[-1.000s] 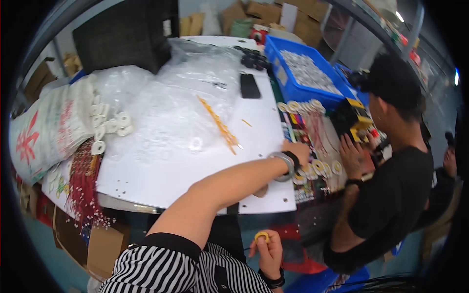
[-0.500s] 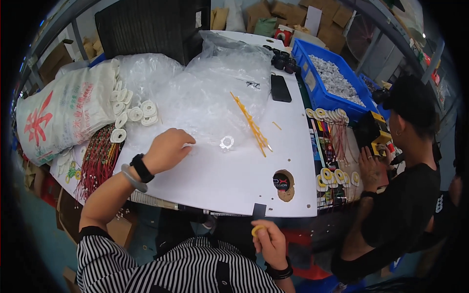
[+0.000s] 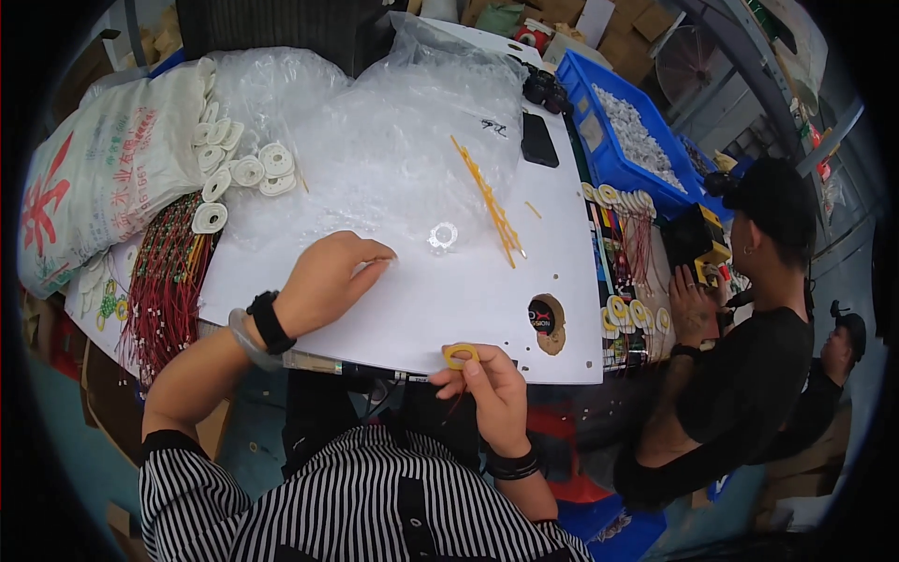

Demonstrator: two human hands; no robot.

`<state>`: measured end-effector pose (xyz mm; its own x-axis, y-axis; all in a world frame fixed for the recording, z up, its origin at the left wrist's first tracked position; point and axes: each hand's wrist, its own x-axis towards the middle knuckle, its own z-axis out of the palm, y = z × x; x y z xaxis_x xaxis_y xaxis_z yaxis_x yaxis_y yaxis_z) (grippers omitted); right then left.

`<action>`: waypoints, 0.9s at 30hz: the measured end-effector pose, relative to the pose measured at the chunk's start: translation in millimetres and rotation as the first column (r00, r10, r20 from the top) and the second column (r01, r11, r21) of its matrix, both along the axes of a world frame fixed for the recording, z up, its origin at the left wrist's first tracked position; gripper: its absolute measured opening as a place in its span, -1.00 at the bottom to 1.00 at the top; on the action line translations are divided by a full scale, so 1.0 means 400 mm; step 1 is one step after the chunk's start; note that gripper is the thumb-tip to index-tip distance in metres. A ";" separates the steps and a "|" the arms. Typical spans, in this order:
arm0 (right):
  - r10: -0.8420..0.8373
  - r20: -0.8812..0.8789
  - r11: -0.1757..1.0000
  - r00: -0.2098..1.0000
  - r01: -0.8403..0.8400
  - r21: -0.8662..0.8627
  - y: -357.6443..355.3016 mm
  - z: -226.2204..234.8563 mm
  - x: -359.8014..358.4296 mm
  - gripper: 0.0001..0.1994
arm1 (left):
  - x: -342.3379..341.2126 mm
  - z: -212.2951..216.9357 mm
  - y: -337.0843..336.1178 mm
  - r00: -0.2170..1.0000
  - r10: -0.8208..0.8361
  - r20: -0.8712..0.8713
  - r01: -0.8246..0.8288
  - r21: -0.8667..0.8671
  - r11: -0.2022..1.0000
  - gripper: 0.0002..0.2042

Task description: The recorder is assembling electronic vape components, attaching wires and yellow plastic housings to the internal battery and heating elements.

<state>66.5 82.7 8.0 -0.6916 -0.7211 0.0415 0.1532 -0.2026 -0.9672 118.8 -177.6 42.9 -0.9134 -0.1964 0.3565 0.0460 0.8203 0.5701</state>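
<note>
My right hand [image 3: 496, 398] grips a yellow ring [image 3: 461, 356] between thumb and fingers at the table's front edge. Thin dark red wires hang below the ring. Over the white tabletop, my left hand [image 3: 332, 281] has thumb and fingertips drawn together in a pinch; whatever is in them is too small to name. Beyond my hands, a clear, flat ring-shaped piece [image 3: 442, 236] lies at the near edge of a large clear plastic bag [image 3: 375, 140]. Several thin yellow-orange strips [image 3: 489, 206] rest across the bag's right side.
White disc-shaped parts [image 3: 247, 170] and a bundle of red wires [image 3: 164, 281] lie beside a woven sack [image 3: 103, 178] on the left. A black phone [image 3: 538, 140], a hole [image 3: 546, 326] and a blue crate [image 3: 604, 140] are rightward. A co-worker [image 3: 740, 356] works there.
My right hand has risen to the table edge with the yellow ring. My left hand has moved slightly right, its fingertips closing together. The whole view has shifted a little.
</note>
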 end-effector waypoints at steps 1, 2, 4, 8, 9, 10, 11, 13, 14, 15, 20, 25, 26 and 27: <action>-0.052 -0.065 0.998 0.997 0.049 -0.038 -0.010 -0.001 0.001 -0.79 | 0.006 0.014 0.023 1.000 -0.009 0.004 0.009 0.006 1.000 -0.80; -0.053 -0.061 0.998 0.997 0.051 -0.033 -0.018 0.002 0.005 -0.79 | 0.020 0.032 0.050 0.999 -0.028 0.017 0.023 0.240 0.970 -0.81; -0.075 -0.013 0.996 0.997 0.074 -0.057 -0.030 0.005 0.013 -0.83 | 0.041 0.014 0.077 0.992 -0.119 -0.049 0.129 0.433 0.892 -0.75; -0.054 0.155 0.991 0.987 0.071 -0.110 -0.052 0.003 0.028 -0.85 | 0.081 0.014 0.171 0.987 -0.156 0.032 0.050 0.868 0.494 -0.70; -0.056 0.151 0.986 0.987 0.078 -0.146 -0.056 0.002 0.029 -0.86 | 0.086 0.011 0.188 0.987 -0.160 0.034 0.050 0.867 0.495 -0.70; -0.058 0.148 0.980 0.987 0.085 -0.182 -0.057 -0.001 0.028 -0.86 | 0.089 0.010 0.206 0.990 -0.144 0.013 0.055 0.887 0.459 -0.71; -0.063 0.150 0.979 0.987 0.090 -0.181 -0.053 -0.007 0.025 -0.86 | 0.093 0.007 0.221 0.992 -0.128 -0.007 0.061 0.906 0.419 -0.73; -0.055 0.161 0.983 0.985 0.082 -0.167 -0.042 -0.021 0.016 -0.84 | 0.100 -0.001 0.233 0.991 -0.136 -0.012 0.067 0.909 0.411 -0.73; -0.058 0.164 0.982 0.985 0.086 -0.169 -0.040 -0.022 0.017 -0.84 | 0.106 -0.005 0.234 0.992 -0.125 -0.009 0.061 0.907 0.417 -0.73; -0.059 0.178 0.982 0.982 0.089 -0.166 -0.039 -0.022 0.017 -0.85 | 0.111 -0.008 0.235 0.993 -0.115 -0.007 0.055 0.904 0.424 -0.73; -0.097 0.187 0.982 0.978 0.124 -0.141 -0.030 -0.025 0.018 -0.87 | 0.109 -0.034 0.241 0.998 -0.055 -0.026 0.049 0.890 0.453 -0.76; -0.011 0.251 0.979 0.968 0.061 -0.193 -0.030 -0.008 0.035 -0.87 | 0.108 -0.044 0.253 0.999 -0.018 -0.028 0.032 0.949 0.314 -0.74; -0.013 0.251 0.979 0.968 0.064 -0.193 -0.031 -0.007 0.038 -0.87 | 0.106 -0.046 0.256 0.998 -0.017 -0.053 0.056 0.950 0.306 -0.73; -0.010 0.263 0.979 0.965 0.063 -0.196 -0.033 -0.007 0.040 -0.88 | 0.104 -0.048 0.259 0.997 -0.016 -0.079 0.080 0.951 0.298 -0.71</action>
<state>82.4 69.4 5.2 -0.7237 -0.6901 -0.0011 0.3815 -0.3988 -0.8339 160.6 -74.0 23.7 -0.9232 -0.3843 -0.0083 0.1163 -0.2999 0.9469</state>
